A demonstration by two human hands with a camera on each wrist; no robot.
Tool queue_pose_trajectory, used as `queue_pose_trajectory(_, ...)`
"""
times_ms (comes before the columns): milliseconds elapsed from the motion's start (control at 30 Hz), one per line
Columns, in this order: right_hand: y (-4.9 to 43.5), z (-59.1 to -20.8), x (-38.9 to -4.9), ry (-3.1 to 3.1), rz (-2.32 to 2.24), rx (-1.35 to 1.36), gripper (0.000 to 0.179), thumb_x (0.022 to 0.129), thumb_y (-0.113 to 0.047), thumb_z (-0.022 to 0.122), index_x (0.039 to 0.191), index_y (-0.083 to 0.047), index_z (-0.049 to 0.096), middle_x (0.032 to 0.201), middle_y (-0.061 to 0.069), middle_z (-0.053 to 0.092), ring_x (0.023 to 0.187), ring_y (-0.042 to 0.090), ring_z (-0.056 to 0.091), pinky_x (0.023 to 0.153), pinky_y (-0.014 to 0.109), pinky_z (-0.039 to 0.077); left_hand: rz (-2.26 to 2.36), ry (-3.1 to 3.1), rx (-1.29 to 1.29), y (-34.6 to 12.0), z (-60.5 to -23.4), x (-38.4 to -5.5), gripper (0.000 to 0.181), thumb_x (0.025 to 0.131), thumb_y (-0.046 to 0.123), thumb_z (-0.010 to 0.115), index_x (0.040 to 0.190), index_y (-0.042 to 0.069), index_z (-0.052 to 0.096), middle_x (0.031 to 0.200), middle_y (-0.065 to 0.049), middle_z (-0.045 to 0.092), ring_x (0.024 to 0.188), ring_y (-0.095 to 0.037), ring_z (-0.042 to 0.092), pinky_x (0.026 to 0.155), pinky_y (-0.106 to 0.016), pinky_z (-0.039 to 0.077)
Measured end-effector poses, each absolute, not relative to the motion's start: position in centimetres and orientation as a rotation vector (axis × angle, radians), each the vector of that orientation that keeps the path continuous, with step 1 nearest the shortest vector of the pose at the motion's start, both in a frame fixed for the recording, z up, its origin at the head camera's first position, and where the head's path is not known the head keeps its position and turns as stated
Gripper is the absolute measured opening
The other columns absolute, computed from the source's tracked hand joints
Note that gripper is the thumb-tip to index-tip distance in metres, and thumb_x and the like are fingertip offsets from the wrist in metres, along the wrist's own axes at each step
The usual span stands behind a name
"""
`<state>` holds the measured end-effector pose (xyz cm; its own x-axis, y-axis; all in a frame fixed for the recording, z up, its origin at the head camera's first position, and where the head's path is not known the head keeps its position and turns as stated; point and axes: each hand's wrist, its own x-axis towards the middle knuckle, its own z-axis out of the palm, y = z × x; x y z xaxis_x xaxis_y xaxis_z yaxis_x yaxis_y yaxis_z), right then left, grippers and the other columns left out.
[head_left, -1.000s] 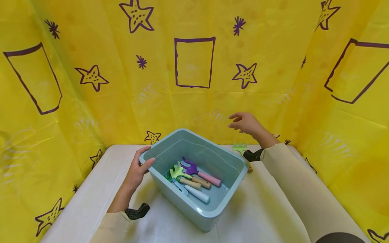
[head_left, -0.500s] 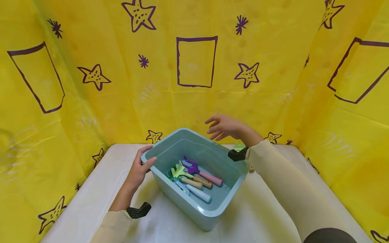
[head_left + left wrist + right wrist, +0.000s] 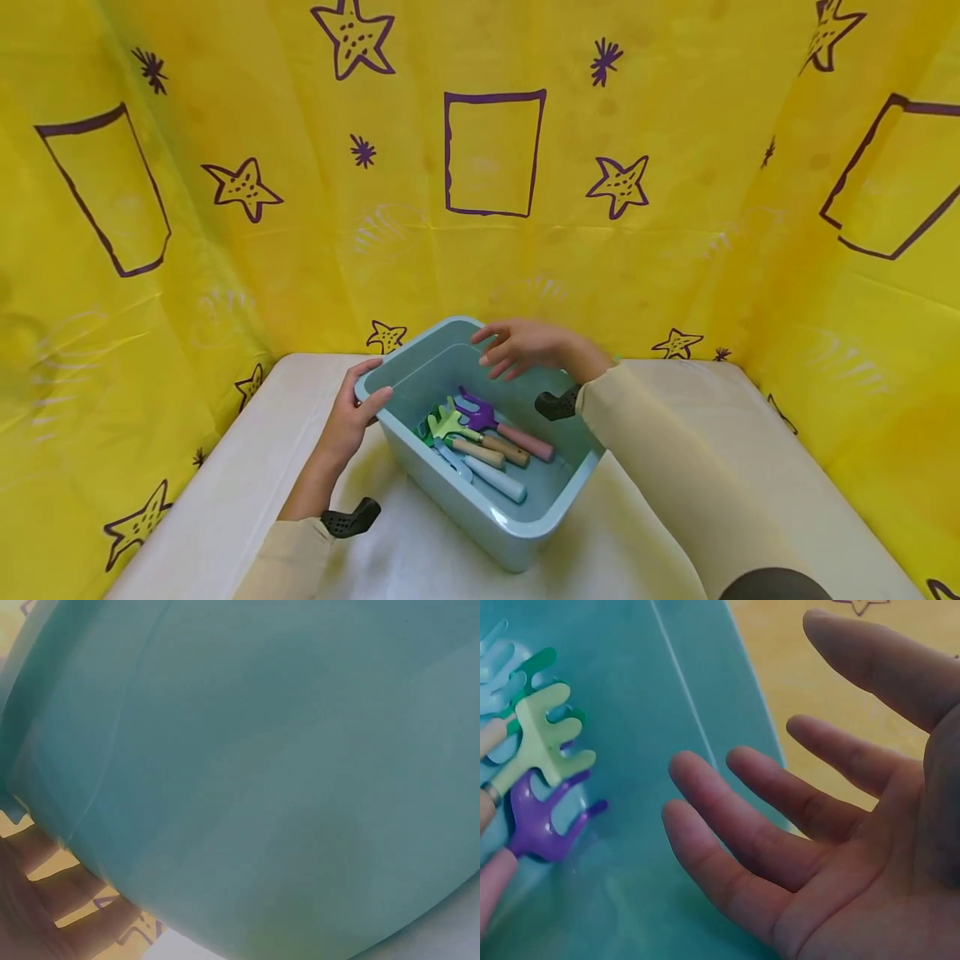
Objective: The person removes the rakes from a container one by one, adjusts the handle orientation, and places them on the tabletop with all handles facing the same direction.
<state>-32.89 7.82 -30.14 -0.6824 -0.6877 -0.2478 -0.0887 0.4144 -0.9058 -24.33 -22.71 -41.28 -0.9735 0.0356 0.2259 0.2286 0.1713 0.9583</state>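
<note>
Fingers spread and empty, your right hand [image 3: 525, 344] has swung in over the bin [image 3: 453, 505], likely bringing the purple fork [image 3: 482, 415] inside within reach; your left hand [image 3: 352, 415] grips the bin's corner.

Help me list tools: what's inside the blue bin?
The bin holds a purple fork, a lime fork, a green tool and pale blue tool parts. The lime fork partly covers the green tool; the right arm hides one corner.
</note>
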Motion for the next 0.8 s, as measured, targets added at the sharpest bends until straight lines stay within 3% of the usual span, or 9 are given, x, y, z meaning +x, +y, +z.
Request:
queue_pose_trajectory(233,6.6,-32.5,-33.0,2.006,-1.268,-0.617,0.053,0.094,-0.019,0.065,0.141,-0.008,0.045,0.133,0.015,0.054,0.114,0.039,0.058,0.095,0.052,0.047,-1.943,-2.243,-0.252,-22.0,-41.4,-24.2,0.055,0.098,0.028,0.058,0.146,0.019,0.033,0.145,-0.014,0.038,0.124,-0.038,0.045,0.098,-0.058,0.040)
queue_pose_trajectory(467,5.6,-34.3,-32.9,1.985,-1.134,-0.606,0.049,0.093,-0.019,0.066,0.138,-0.007,0.049,0.127,0.013,0.059,0.113,0.040,0.058,0.091,0.048,0.050,-1.953,-2.231,-0.232,-21.8,-41.3,-24.0,0.055,0.097,0.027,0.059,0.145,0.018,0.033,0.145,-0.014,0.037,0.124,-0.039,0.044,0.099,-0.059,0.040)
queue_pose_trajectory(800,4.6,-35.9,-32.7,1.879,-0.944,-0.541,0.054,0.093,-0.021,0.065,0.141,-0.006,0.046,0.126,0.014,0.058,0.118,0.043,0.054,0.099,0.058,0.041,-1.943,-2.238,-0.237,-22.2,-41.3,-24.2,0.056,0.098,0.028,0.059,0.146,0.018,0.033,0.146,-0.015,0.037,0.126,-0.039,0.044,0.099,-0.059,0.040)
